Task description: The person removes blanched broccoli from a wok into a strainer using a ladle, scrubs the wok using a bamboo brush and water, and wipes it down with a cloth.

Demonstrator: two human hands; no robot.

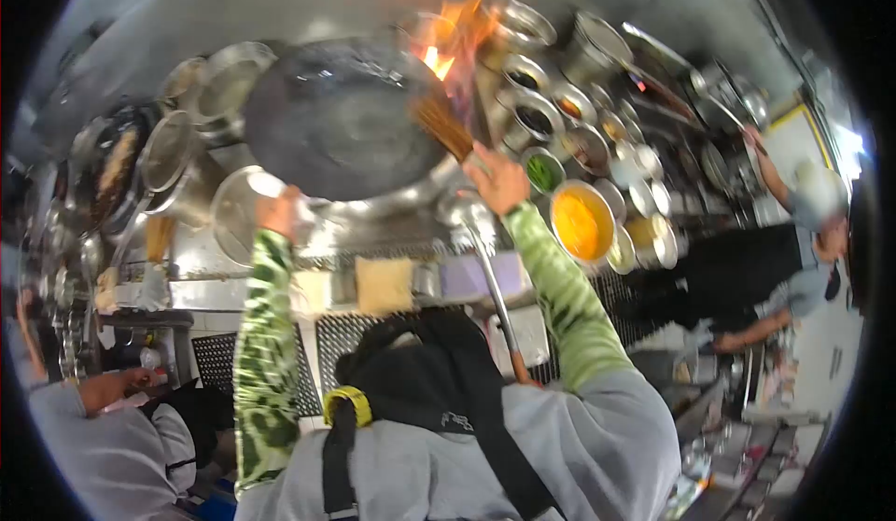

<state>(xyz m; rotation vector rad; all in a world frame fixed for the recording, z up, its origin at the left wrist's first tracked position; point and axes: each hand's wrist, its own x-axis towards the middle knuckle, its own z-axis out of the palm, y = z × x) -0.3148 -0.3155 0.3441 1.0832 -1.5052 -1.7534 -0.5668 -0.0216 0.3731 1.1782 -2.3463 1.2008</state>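
Note:
A large dark wok (345,129) is tilted up over the stove, its inside wet and shiny along the far part. My left hand (278,213) is closed at the wok's near left edge; the exact grip is partly hidden. In my right hand (499,180) is a bamboo wok brush (441,127), its bristles pointing at the wok's right rim. Flames (453,41) rise just beyond that rim. Below my right hand a metal ladle (493,288) lies with its bowl by the stove and its handle toward me.
Right of the stove stand several metal pots of sauces, a bowl of orange-yellow liquid (581,222) and a bowl of chopped greens (543,171). Strainers (170,152) and a pale bowl (238,213) sit at left. Co-workers stand on the right (747,260) and left (121,437).

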